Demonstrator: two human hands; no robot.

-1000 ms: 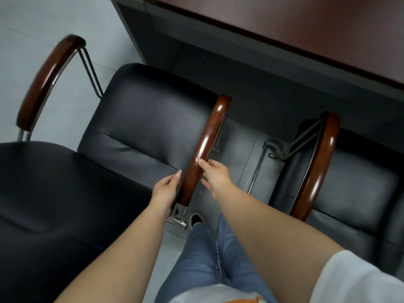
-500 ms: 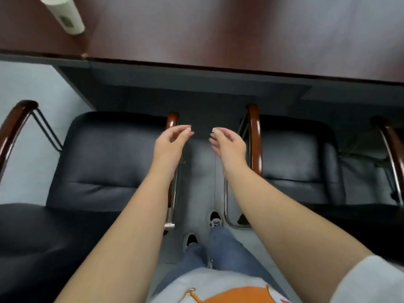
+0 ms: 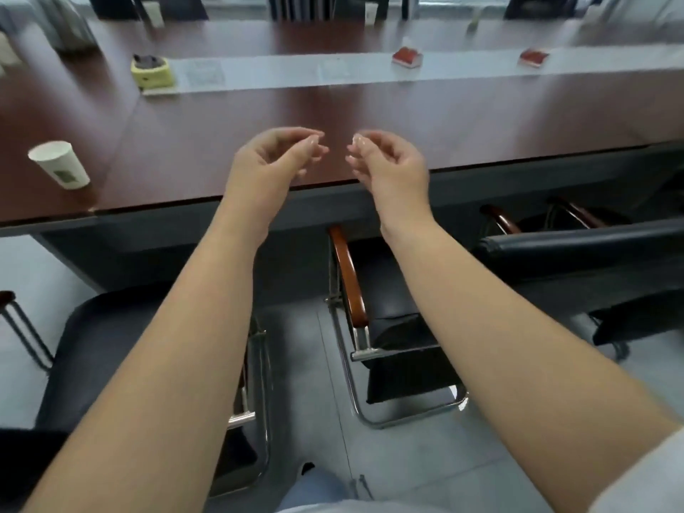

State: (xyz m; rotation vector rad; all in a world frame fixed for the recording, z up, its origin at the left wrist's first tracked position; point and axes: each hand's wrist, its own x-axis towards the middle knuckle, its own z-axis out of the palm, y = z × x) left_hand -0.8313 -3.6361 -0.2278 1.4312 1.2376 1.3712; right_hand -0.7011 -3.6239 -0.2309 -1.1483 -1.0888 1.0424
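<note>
Both hands are hovering above the near edge of the tabletop (image 3: 481,116), a long, glossy, dark reddish-brown surface with a pale strip (image 3: 277,70) running along it. The left hand (image 3: 274,157) and right hand (image 3: 388,161) are curling loosely, fingertips facing but apart, holding nothing. One paper cup (image 3: 61,170) is standing at the left, and two red boxes (image 3: 407,57) (image 3: 533,58) are lying on the strip.

The left forearm hides most of the right armrest of the left chair (image 3: 111,346). Both side edges cut off the bench (image 3: 222,116). The red things (image 3: 407,56) and the label on the cup (image 3: 59,164) are too blurred to identify, and the fingertips (image 3: 314,142) of the left hand (image 3: 274,157) are smeared.
</note>
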